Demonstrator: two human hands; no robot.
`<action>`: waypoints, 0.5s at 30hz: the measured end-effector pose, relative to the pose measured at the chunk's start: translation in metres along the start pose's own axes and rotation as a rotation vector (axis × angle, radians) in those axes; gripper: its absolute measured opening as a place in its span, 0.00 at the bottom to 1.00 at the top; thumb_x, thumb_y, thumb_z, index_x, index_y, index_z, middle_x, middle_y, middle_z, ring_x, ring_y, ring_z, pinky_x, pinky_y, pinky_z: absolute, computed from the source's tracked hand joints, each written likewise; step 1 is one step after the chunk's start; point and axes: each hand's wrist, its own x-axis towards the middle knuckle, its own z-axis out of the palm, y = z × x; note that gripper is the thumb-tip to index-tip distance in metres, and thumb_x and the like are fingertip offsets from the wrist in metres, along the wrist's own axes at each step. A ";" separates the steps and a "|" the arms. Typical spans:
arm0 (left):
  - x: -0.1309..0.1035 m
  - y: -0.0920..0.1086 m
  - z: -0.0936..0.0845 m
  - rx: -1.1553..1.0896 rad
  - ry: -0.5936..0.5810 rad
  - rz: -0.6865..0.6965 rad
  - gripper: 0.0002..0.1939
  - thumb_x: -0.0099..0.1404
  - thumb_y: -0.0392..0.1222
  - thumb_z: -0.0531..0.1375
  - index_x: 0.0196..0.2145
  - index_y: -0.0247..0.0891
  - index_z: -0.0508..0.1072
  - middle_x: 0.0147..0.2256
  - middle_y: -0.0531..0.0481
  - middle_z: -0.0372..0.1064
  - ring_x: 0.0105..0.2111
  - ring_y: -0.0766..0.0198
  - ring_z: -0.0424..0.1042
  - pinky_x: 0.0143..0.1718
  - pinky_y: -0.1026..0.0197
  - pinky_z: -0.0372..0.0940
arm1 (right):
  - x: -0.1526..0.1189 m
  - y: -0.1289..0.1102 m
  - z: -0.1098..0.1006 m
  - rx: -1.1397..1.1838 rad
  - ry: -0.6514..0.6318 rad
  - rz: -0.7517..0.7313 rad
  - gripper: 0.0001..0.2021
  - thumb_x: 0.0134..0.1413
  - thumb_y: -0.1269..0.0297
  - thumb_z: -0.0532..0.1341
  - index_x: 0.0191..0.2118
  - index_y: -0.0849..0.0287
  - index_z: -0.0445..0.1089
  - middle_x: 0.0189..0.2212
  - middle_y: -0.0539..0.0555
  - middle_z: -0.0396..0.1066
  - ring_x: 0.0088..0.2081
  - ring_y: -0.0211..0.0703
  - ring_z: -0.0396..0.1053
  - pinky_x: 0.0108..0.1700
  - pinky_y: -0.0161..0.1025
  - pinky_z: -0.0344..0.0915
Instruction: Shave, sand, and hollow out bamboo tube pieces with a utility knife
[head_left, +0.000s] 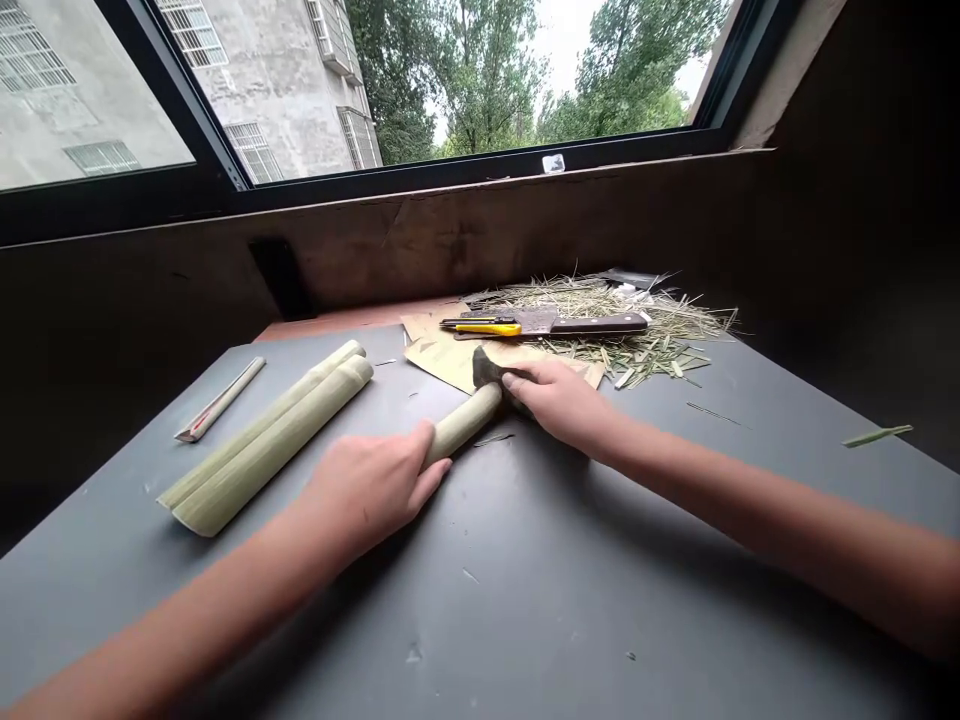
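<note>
My left hand (382, 478) is closed around a pale green bamboo piece (469, 420), which slants up and away to the right. At its far end my right hand (559, 400) pinches a dark, bent sheet (486, 368) that looks like sandpaper. The sheet touches the bamboo's end; its lower part is hidden behind my fingers. Left of my left hand lie two long split bamboo pieces (277, 435), side by side. Farther left is a thin bamboo strip (221, 400) with red marks at its near end.
Beyond my hands a yellow utility knife (484, 328) and a dark-handled cleaver (600, 324) lie on tan paper (442, 355). Bamboo shavings (675, 325) heap at the back right. A green sliver (877, 437) rests on the grey table (525, 620). A window frame (480, 168) stands behind.
</note>
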 end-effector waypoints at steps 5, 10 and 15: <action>-0.001 0.004 -0.002 0.017 -0.006 0.057 0.19 0.74 0.51 0.43 0.45 0.38 0.68 0.27 0.45 0.75 0.24 0.51 0.74 0.21 0.57 0.49 | 0.004 -0.006 -0.003 0.143 0.018 0.193 0.12 0.61 0.65 0.56 0.39 0.59 0.77 0.41 0.56 0.79 0.45 0.51 0.73 0.48 0.45 0.68; 0.003 0.001 -0.002 0.010 0.005 0.057 0.20 0.74 0.53 0.43 0.44 0.40 0.68 0.25 0.47 0.73 0.24 0.50 0.75 0.20 0.57 0.46 | 0.001 -0.009 -0.001 0.219 0.026 0.258 0.11 0.60 0.64 0.58 0.42 0.58 0.77 0.42 0.55 0.78 0.47 0.48 0.73 0.51 0.44 0.67; 0.006 -0.009 -0.001 0.013 0.007 -0.005 0.21 0.73 0.53 0.43 0.45 0.37 0.68 0.23 0.45 0.72 0.23 0.47 0.74 0.19 0.57 0.45 | 0.000 -0.011 -0.002 0.211 0.024 0.262 0.10 0.59 0.63 0.59 0.40 0.57 0.78 0.41 0.55 0.79 0.48 0.50 0.72 0.52 0.46 0.66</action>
